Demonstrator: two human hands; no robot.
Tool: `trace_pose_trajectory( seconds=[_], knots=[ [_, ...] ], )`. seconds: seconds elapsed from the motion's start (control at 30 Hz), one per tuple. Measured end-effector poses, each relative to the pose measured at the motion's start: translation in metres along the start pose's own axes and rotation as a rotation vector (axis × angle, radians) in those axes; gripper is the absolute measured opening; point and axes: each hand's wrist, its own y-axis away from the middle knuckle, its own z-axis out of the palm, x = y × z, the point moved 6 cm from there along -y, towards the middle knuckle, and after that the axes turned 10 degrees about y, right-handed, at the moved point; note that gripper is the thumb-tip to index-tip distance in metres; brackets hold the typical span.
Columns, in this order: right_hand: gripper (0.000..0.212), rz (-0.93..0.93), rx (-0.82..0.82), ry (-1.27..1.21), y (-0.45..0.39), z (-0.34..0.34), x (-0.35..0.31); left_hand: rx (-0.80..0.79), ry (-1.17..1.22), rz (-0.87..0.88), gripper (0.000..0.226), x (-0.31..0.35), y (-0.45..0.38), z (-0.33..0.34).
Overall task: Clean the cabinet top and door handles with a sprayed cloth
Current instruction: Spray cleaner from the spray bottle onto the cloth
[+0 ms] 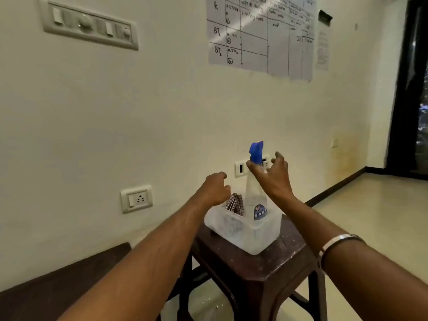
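Observation:
A clear spray bottle (253, 193) with a blue trigger head stands upright in a translucent plastic tub (250, 237). A checked cloth (235, 203) is tucked in the tub to the bottle's left. My right hand (272, 174) is spread open around the bottle's neck, fingers apart, not closed on it. My left hand (215, 188) hovers just above the cloth with fingers loosely curled, holding nothing.
The tub rests on a dark brown plastic stool (261, 269) by a cream wall. A dark wooden surface (62, 281) lies at lower left. Wall sockets (136, 199), a switch panel (89, 25) and a chart (261, 35) hang on the wall. A dark doorway (412, 89) is at right.

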Motion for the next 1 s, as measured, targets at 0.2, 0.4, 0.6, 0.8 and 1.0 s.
trace_pose_trajectory(
  seconds=[0.2, 0.4, 0.6, 0.8, 1.0],
  knots=[
    [0.063, -0.005, -0.112, -0.174, -0.016, 0.026, 0.009, -0.153, -0.148, -0.208, 0.049, -0.006, -0.042, 0.04],
    [0.041, -0.037, -0.116, -0.265, -0.022, 0.037, 0.016, -0.403, -0.243, -0.38, 0.044, -0.025, -0.064, 0.086],
    [0.031, -0.042, -0.12, -0.281, -0.023, 0.038, 0.016, -0.449, -0.398, -0.364, 0.05, -0.04, -0.067, 0.112],
    [0.014, 0.027, -0.173, -0.224, -0.024, 0.036, 0.009, -0.325, -0.118, -0.424, 0.047, -0.035, -0.067, 0.077],
    [0.021, 0.081, -0.055, -0.193, -0.021, 0.032, 0.007, -0.172, 0.868, -0.571, 0.03, -0.035, -0.057, 0.04]
  ],
)
